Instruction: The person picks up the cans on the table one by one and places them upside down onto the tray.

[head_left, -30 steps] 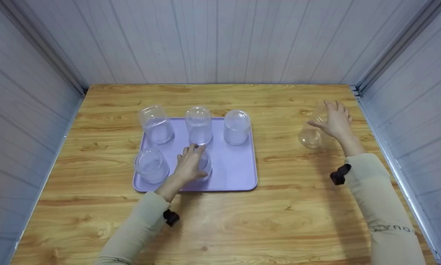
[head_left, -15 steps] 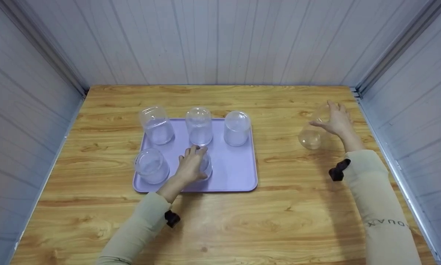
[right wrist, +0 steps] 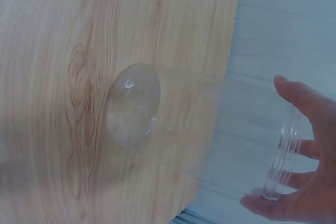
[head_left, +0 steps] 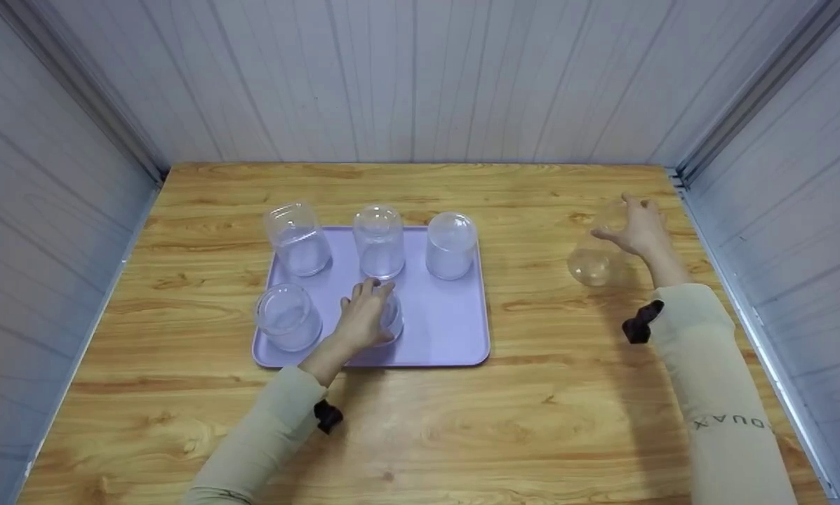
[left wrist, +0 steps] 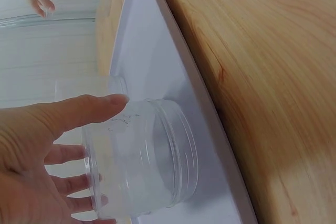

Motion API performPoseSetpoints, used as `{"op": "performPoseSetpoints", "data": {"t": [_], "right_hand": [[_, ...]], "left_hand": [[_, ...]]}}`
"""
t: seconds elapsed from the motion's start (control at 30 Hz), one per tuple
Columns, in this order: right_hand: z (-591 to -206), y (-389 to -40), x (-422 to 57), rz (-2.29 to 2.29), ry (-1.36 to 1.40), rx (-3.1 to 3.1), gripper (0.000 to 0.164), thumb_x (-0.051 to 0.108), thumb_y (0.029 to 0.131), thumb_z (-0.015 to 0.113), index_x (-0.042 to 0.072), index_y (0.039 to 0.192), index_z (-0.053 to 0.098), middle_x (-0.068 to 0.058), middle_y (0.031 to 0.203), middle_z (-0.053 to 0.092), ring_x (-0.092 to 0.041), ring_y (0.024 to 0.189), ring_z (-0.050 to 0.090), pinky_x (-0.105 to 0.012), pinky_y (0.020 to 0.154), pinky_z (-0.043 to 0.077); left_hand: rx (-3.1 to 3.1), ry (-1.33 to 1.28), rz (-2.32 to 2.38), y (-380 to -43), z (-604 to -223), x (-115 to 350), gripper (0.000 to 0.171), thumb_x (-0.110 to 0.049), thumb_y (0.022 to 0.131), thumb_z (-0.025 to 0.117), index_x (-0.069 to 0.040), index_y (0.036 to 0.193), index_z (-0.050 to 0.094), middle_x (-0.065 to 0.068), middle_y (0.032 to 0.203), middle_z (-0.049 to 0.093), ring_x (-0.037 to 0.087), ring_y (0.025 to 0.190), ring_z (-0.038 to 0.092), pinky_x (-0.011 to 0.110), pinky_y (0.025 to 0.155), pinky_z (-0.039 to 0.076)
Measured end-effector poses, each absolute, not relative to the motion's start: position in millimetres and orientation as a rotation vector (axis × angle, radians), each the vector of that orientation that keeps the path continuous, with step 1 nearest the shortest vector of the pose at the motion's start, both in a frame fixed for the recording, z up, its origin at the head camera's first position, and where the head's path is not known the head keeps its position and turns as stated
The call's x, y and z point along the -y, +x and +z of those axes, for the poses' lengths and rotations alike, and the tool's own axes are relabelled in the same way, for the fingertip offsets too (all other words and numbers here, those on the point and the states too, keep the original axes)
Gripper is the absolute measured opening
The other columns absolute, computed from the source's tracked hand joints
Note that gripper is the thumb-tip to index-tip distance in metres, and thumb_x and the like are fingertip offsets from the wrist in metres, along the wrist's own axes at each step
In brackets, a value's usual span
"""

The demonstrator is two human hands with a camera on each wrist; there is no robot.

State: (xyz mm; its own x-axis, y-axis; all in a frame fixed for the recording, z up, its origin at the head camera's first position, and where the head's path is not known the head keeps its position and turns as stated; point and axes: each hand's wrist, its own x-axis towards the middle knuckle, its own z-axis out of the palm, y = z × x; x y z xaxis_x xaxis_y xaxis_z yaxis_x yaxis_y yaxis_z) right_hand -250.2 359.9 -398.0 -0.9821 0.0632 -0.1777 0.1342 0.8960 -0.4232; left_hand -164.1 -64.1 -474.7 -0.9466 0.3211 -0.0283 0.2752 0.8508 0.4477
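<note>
My left hand spans a short clear jar at the front middle of the lilac tray. In the left wrist view, the thumb lies along one side of this jar and the fingers show on the other side. On the wooden table to the right, my right hand holds a tall clear jar by its ringed upper end. Thumb and fingers reach around that end, while the rounded bottom is against the table.
Three clear jars stand along the tray's back: a left one, a middle one and a right one. Another clear jar sits at the front left. Pale panelled walls enclose the table at the back and sides.
My right forearm has shifted slightly to the left, with the hand still at the tall jar. The left hand and the jars on the tray look the same.
</note>
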Motion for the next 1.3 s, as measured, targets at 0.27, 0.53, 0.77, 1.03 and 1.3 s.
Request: {"op": "performPoseSetpoints", "data": {"t": [0.27,0.53,0.77,1.03,1.3], "right_hand": [[-399,-248,-363,-0.693,0.119,-2.953,0.094,0.047,0.077,0.063,0.0,0.14,0.013,-0.038,0.133,0.01,-0.059,0.116,0.013,-0.067,0.085,0.025],[-399,-247,-364,-0.727,0.115,-2.984,0.09,0.042,0.077,0.064,0.0,0.14,0.015,-0.038,0.132,0.012,-0.058,0.116,0.015,-0.065,0.088,0.024],[-398,-244,-364,-0.766,0.107,-3.0,0.091,0.046,0.077,0.063,0.0,0.14,0.015,-0.036,0.134,0.012,-0.056,0.117,0.015,-0.064,0.09,0.023],[-395,-243,-360,-0.813,0.085,-3.032,0.09,0.045,0.077,0.063,-0.001,0.14,0.017,-0.036,0.133,0.014,-0.053,0.118,0.018,-0.062,0.091,0.023],[-396,-241,-357,-0.895,0.1,-3.044,0.091,0.048,0.076,0.063,0.001,0.14,0.017,-0.034,0.134,0.014,-0.051,0.119,0.019,-0.061,0.093,0.022]], "left_hand": [[-2.933,0.489,0.653,-164,-475,63,0.083,-0.008,0.05,0.082,-0.001,0.125,0.047,0.021,0.12,0.04,0.038,0.108,0.038,0.052,0.074,0.037],[-2.92,0.486,0.639,-164,-476,63,0.084,-0.01,0.051,0.082,-0.002,0.126,0.045,0.022,0.121,0.038,0.04,0.111,0.036,0.054,0.078,0.036],[-2.906,0.493,0.651,-163,-474,62,0.087,-0.021,0.054,0.084,-0.001,0.128,0.042,0.025,0.126,0.036,0.039,0.118,0.033,0.059,0.083,0.032],[-2.936,0.513,0.737,-166,-468,60,0.078,-0.027,0.066,0.077,0.002,0.128,0.041,0.026,0.126,0.036,0.037,0.119,0.033,0.056,0.088,0.03],[-2.966,0.526,0.839,-166,-464,59,0.073,-0.023,0.068,0.077,0.003,0.127,0.043,0.027,0.125,0.036,0.037,0.118,0.035,0.053,0.091,0.031]]}}
